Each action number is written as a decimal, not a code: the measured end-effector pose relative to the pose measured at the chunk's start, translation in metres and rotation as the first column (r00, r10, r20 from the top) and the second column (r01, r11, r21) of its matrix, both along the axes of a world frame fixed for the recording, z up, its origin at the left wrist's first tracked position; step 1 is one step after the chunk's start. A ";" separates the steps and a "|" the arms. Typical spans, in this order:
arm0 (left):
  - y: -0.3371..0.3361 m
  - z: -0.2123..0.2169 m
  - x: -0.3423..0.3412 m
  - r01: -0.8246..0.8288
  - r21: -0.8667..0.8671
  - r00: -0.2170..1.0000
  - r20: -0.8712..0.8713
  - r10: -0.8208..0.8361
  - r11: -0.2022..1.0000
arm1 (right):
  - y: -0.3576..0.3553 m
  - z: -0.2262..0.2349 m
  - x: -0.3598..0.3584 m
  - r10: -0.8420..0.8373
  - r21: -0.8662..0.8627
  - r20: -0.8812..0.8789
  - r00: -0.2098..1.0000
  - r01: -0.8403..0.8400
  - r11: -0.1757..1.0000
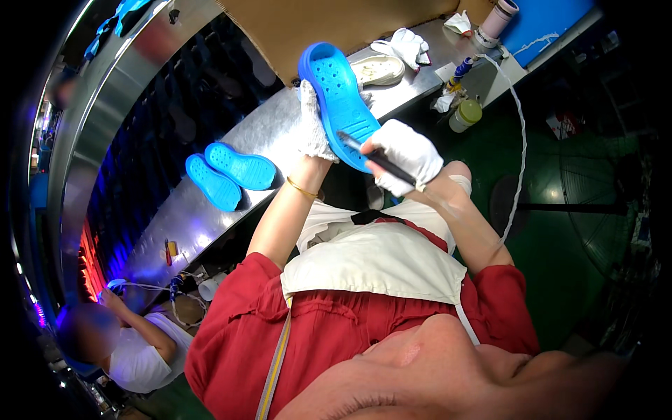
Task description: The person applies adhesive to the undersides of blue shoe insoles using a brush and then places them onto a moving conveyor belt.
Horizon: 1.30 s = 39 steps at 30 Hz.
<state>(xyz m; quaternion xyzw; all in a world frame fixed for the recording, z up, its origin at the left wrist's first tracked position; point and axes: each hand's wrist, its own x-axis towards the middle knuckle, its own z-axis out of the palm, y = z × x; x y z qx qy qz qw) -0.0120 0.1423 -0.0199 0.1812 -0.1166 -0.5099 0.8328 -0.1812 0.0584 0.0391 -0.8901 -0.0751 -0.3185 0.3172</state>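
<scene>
A blue perforated clog [337, 91] is held up with its sole facing me. My left hand [313, 122], in a white glove, grips it along the left edge. My right hand [407, 157], also gloved in white, holds a dark pen-like tool [376, 158] whose tip touches the lower part of the clog. Both forearms rise from my red top and white apron.
Two more blue clogs [231, 171] lie on the steel bench [280, 126] to the left. A white shoe [378, 69], a rag [409, 43], small bottles [465, 114] and a cup [496, 19] sit farther along. Another person [133, 343] works at lower left. A fan [605, 206] stands on the green floor.
</scene>
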 end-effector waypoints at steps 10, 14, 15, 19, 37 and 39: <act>0.002 0.022 -0.031 -0.041 -0.113 0.999 -0.030 0.038 0.993 | -0.037 -0.001 -0.003 0.004 0.646 -0.072 0.997 0.043 0.762; -0.009 -0.006 -0.021 -0.076 -0.113 0.997 0.017 0.078 0.991 | -0.008 0.003 -0.001 0.056 0.571 0.003 0.998 -0.048 0.819; -0.010 -0.005 -0.021 -0.016 -0.150 0.999 -0.037 0.011 0.989 | 0.001 0.002 -0.002 0.090 0.596 -0.002 0.996 -0.071 0.800; -0.005 0.005 -0.024 -0.055 -0.186 0.998 -0.042 0.048 0.981 | 0.001 0.000 -0.005 0.141 0.752 -0.055 0.988 -0.052 0.657; 0.003 0.039 -0.010 -0.007 -0.132 1.000 0.020 0.010 0.991 | -0.002 -0.007 0.000 0.244 0.698 0.082 0.966 -0.231 0.678; 0.003 0.040 -0.009 -0.008 -0.122 1.000 0.022 0.010 0.993 | -0.010 -0.009 0.003 0.241 0.827 0.053 0.969 -0.178 0.533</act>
